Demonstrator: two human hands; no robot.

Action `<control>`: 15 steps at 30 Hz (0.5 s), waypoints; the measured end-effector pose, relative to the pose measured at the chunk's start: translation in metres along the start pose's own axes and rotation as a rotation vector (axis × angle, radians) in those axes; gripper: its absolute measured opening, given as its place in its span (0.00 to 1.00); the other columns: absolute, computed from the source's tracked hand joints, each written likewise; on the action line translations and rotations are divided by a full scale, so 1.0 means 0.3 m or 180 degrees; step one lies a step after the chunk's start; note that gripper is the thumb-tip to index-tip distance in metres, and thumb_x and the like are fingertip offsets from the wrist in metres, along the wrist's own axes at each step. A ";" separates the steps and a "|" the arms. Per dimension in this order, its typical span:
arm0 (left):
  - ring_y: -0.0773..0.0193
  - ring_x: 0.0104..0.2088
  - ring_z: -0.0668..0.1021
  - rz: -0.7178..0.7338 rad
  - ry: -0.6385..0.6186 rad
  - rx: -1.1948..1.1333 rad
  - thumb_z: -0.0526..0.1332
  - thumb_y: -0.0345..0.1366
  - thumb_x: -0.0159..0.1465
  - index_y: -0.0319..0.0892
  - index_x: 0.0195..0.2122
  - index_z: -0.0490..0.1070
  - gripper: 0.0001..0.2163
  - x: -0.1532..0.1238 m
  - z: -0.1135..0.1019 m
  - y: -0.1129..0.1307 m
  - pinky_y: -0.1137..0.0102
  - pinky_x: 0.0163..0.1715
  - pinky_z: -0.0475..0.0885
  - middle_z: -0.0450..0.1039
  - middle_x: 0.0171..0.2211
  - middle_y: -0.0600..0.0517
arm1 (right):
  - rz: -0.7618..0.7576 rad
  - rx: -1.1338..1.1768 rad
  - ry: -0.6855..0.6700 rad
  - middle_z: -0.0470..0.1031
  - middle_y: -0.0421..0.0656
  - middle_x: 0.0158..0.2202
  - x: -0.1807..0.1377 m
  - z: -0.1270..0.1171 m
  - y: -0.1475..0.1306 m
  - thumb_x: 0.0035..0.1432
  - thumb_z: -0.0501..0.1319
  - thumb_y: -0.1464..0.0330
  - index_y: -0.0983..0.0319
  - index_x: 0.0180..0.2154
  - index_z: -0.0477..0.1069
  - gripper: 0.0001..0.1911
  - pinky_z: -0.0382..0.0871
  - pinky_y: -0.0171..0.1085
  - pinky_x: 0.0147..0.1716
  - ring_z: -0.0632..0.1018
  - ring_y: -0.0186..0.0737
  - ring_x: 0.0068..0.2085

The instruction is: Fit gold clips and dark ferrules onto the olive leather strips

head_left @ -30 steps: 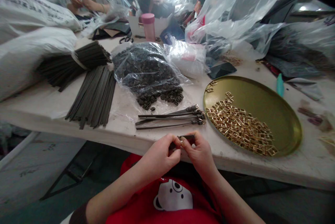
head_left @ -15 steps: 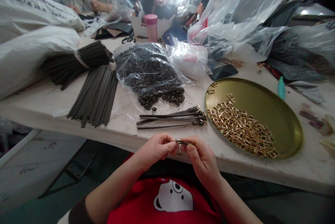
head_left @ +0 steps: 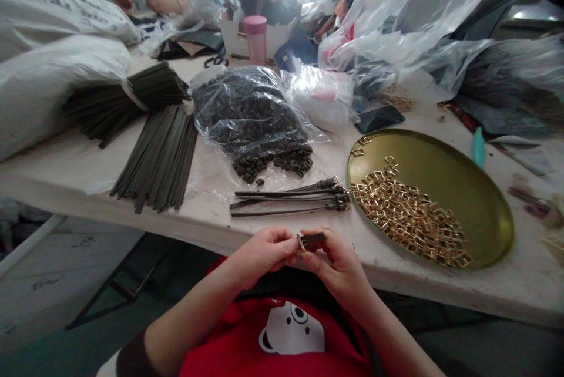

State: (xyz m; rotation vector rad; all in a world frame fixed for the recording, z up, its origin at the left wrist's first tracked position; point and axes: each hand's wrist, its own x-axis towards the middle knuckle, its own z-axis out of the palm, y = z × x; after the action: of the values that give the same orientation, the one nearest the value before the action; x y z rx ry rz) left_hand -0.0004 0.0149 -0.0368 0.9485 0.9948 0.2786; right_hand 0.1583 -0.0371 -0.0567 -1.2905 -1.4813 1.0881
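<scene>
Above my lap at the table's front edge, my left hand (head_left: 274,251) pinches a small gold buckle (head_left: 301,243) between thumb and fingertips. My right hand (head_left: 341,262) is closed around a dark strap (head_left: 314,239), whose end meets the buckle; the rest of the strap is hidden. Just beyond my hands lie several dark straps with buckles (head_left: 288,198). Right of them, a heap of gold buckles (head_left: 409,218) fills part of a round gold tray (head_left: 462,180). Small dark loops (head_left: 293,160) spill from a clear plastic bag (head_left: 255,107).
Loose dark strips (head_left: 158,160) and a tied bundle (head_left: 127,95) lie at left, beside white sacks (head_left: 66,66). Farther back are a pink-lidded bottle (head_left: 255,39), a phone (head_left: 379,119) and scissors (head_left: 215,61). Another person's hands (head_left: 165,3) show at the far side.
My right hand has turned, so the dark strap shows more broadly and tilts upward. The left hand keeps its pinch at the buckle. My view has shifted slightly.
</scene>
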 end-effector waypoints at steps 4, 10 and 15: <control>0.73 0.21 0.64 0.0539 0.0371 0.0881 0.55 0.37 0.58 0.40 0.29 0.66 0.06 -0.010 0.017 0.001 0.77 0.22 0.58 0.65 0.23 0.58 | 0.0331 0.0401 0.0283 0.69 0.42 0.35 0.001 0.019 0.011 0.55 0.58 0.66 0.58 0.39 0.67 0.09 0.68 0.38 0.35 0.73 0.38 0.36; 0.68 0.29 0.69 0.1071 0.0777 0.1405 0.54 0.39 0.60 0.41 0.29 0.68 0.08 -0.012 0.032 -0.020 0.74 0.29 0.62 0.68 0.26 0.56 | 0.0622 0.0841 0.0654 0.69 0.40 0.30 0.003 0.061 -0.012 0.54 0.59 0.64 0.59 0.35 0.68 0.07 0.68 0.36 0.31 0.72 0.36 0.31; 0.70 0.21 0.65 0.0854 0.0815 0.1086 0.55 0.40 0.59 0.41 0.26 0.64 0.09 -0.012 0.032 -0.020 0.75 0.24 0.60 0.62 0.19 0.59 | 0.0460 0.0912 0.0741 0.69 0.40 0.32 -0.008 0.081 -0.022 0.54 0.59 0.65 0.59 0.37 0.68 0.08 0.69 0.36 0.31 0.72 0.36 0.32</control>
State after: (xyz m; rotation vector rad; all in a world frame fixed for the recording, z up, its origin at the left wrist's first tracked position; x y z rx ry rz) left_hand 0.0041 0.0039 -0.0374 1.3866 1.1719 0.4736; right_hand 0.1334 -0.0416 -0.0562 -1.2845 -1.0322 1.1526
